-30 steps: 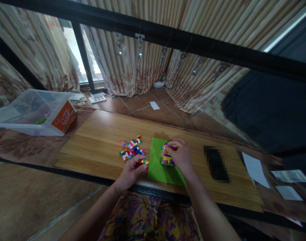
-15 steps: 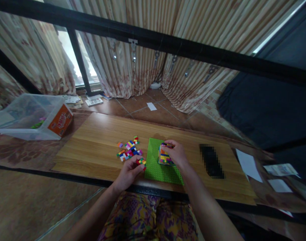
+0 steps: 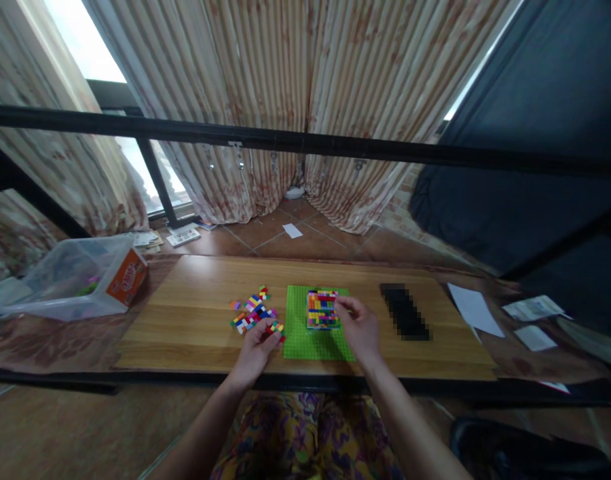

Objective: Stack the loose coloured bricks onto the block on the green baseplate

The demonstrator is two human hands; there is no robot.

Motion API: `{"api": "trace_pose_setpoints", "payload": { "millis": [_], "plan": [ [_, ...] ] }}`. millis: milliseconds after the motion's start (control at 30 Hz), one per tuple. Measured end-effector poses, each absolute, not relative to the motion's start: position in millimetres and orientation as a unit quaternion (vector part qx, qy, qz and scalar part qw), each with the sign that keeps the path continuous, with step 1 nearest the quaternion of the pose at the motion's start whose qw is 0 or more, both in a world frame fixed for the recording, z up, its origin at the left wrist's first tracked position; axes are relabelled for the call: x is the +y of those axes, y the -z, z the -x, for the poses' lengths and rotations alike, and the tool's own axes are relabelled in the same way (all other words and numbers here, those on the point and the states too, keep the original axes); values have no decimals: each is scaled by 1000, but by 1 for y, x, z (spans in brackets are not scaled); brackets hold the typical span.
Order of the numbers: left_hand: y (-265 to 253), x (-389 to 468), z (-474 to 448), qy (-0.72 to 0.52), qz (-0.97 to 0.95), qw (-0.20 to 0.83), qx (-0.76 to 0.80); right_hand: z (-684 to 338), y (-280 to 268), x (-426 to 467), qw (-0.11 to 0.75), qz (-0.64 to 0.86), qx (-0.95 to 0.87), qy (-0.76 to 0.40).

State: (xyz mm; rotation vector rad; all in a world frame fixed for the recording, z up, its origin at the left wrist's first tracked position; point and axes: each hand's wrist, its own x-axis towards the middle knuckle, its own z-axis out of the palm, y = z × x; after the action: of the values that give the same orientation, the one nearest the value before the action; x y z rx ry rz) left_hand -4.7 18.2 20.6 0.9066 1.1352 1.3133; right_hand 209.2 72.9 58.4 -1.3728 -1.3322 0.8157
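Observation:
A green baseplate [image 3: 298,340] lies on the wooden table top [image 3: 195,320]. On its far half stands a block of many-coloured small bricks [image 3: 322,308]. My right hand [image 3: 359,328] hovers just right of that block, fingers curled near its right edge, and I cannot tell whether it pinches a brick. My left hand [image 3: 258,345] rests at the plate's left edge and holds a small cluster of red, green and yellow bricks [image 3: 275,327]. A loose pile of coloured bricks [image 3: 251,313] lies just beyond my left hand.
A clear plastic bin with an orange label [image 3: 80,277] stands at the table's far left. A dark blurred object [image 3: 404,311] lies right of the plate, white papers [image 3: 473,309] further right. A black bar [image 3: 305,143] crosses the view, curtains behind it.
My right hand has come off the top of the brick block and moved to its right side, so the block's top shows. The head has tilted up. My left hand keeps its bricks.

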Motion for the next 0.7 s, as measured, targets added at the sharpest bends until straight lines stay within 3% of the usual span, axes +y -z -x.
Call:
{"api": "trace_pose_setpoints", "payload": {
  "millis": [433,700],
  "plan": [
    [-81,-24,-51,-537,-422,574,452,-185,-62,-23,513,445,-491,-545],
    [-97,-40,-66,-514,-458,570,449,-202,-75,-41,536,439,-487,-532]
  ]
}}
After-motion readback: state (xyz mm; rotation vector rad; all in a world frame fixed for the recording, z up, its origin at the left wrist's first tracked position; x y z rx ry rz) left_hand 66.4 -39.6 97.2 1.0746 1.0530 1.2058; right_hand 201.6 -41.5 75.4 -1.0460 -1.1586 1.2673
